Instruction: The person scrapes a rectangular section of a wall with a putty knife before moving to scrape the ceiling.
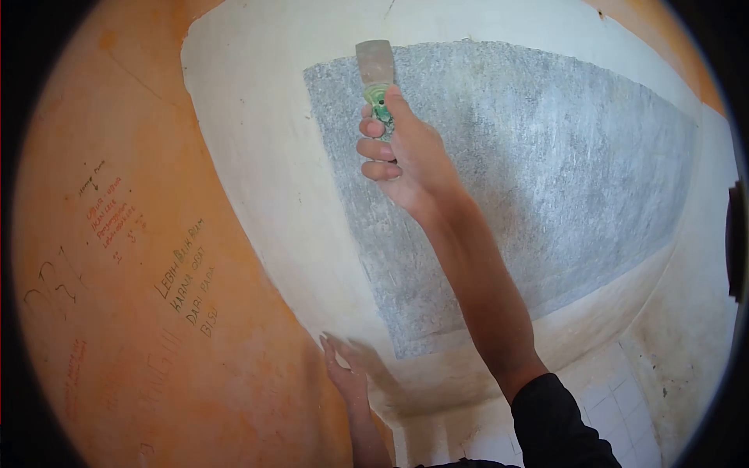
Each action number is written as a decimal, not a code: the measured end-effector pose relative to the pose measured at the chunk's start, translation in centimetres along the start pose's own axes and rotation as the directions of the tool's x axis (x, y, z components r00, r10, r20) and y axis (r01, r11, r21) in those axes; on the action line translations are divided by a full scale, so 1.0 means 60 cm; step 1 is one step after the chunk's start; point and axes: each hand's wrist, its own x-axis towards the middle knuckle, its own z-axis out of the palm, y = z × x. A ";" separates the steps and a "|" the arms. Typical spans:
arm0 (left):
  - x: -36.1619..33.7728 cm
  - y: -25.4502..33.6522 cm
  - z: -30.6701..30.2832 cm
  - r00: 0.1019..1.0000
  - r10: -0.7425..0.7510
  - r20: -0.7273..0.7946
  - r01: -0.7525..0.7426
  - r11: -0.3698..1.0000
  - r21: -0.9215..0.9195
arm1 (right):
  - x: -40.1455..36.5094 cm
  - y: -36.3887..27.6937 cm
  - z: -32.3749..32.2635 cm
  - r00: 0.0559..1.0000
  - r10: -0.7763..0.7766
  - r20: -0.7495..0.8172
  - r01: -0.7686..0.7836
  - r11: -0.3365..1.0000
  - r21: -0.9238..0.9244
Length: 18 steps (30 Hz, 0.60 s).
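The right hand (406,156) wraps its fingers round the scraper (375,66), thumb along the handle, blade at the gray patch's (546,171) upper left; a slack grip could drop it, a steep tilt gouge the white wall (257,117). Left of the patch's lower corner, the left hand (349,376) has fingers loosely outstretched (wall contact unclear).

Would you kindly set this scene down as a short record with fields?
Right hand: grips a scraper by its green handle, blade upward
Scraper position: before the upper left corner of a grey patch
Left hand: open, low in view; wall contact unclear
Grey patch: on a white wall
Orange wall: bears handwriting
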 end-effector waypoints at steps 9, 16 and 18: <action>0.208 0.304 -0.007 0.730 0.628 -0.269 -0.572 0.777 0.262 | 0.021 -0.025 -0.004 1.000 0.017 0.014 -0.018 0.999 0.049; 0.297 0.390 0.110 0.539 0.840 -0.059 -0.739 0.505 0.446 | -0.005 -0.014 -0.042 0.995 0.096 -0.010 -0.094 0.987 0.127; 0.305 0.382 0.136 0.483 0.875 0.025 -0.747 0.398 0.532 | 0.010 -0.012 -0.035 0.997 0.048 0.061 -0.057 0.987 0.149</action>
